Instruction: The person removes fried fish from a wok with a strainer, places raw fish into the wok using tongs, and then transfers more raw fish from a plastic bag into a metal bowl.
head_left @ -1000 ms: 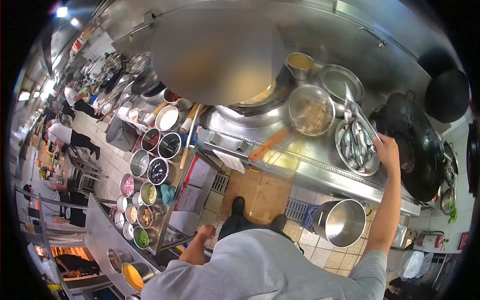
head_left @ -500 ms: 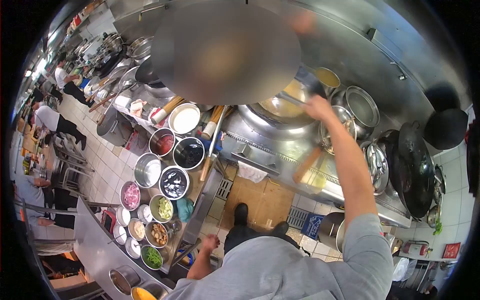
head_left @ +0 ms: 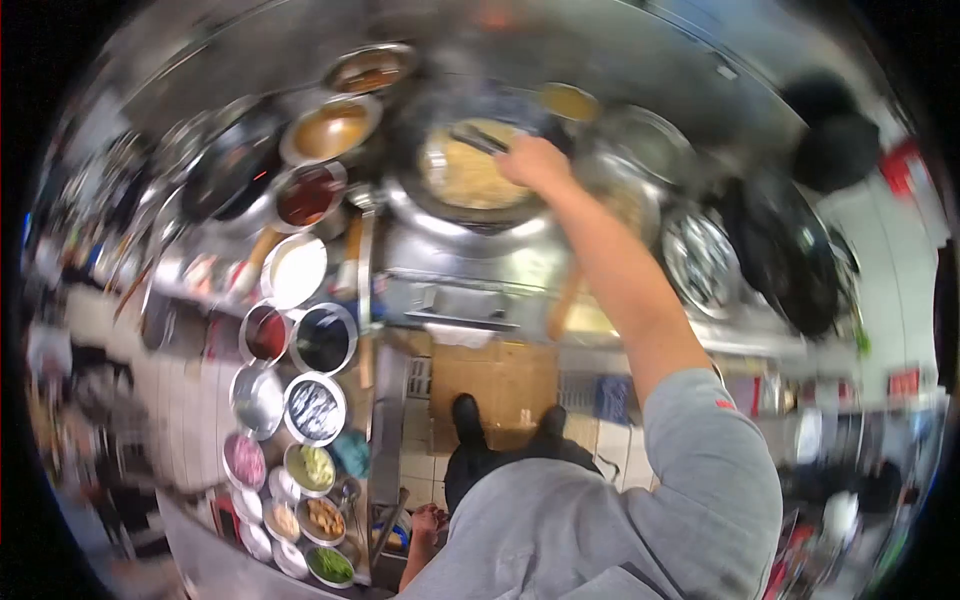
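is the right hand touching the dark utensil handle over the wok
Touching: the head view, though blurred, shows the right hand closed around the dark utensil handle above the wok.

A motion-blurred kitchen seen from above: round metal bowls crowd a side rack on the left, among them a white sauce bowl (head_left: 296, 270), a dark red sauce bowl (head_left: 308, 196), a black sauce bowl (head_left: 324, 340), a pink onion bowl (head_left: 245, 462) and a chopped greens bowl (head_left: 330, 565). To the right, a tray of small silver fish (head_left: 703, 262) sits beside a large black wok (head_left: 790, 250). Below lie a brown floor mat (head_left: 495, 382) and two black shoes (head_left: 466, 415).
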